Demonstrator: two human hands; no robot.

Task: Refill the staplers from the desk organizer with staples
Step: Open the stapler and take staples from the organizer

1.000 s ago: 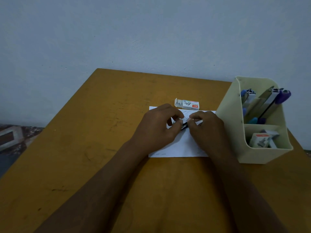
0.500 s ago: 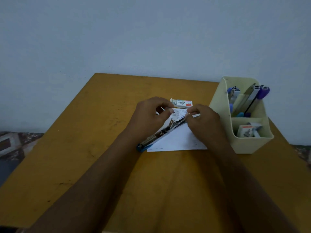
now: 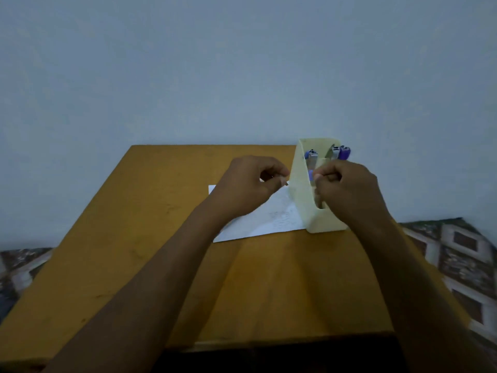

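My left hand (image 3: pixel 250 185) hovers above the white paper sheet (image 3: pixel 271 220), fingers curled, thumb and fingertips pinched together; I cannot make out anything between them. My right hand (image 3: pixel 347 191) is raised over the front compartment of the cream desk organizer (image 3: pixel 302 200) with its fingers curled inward, and whatever it may hold is hidden. Purple and blue-topped items (image 3: pixel 343 152) stick up from the organizer's back compartment. No stapler or staple box is in sight; my hands cover where they were.
The orange-brown table (image 3: pixel 139 238) ends at a front edge near the bottom of the view. A pale wall rises right behind it. Patterned floor (image 3: pixel 462 254) shows on both sides. The organizer stands by the table's right edge.
Both hands rose off the paper and moved apart, my right hand going over the organizer. The open stapler that lay across the sheet is gone from view. The camera tilted up.
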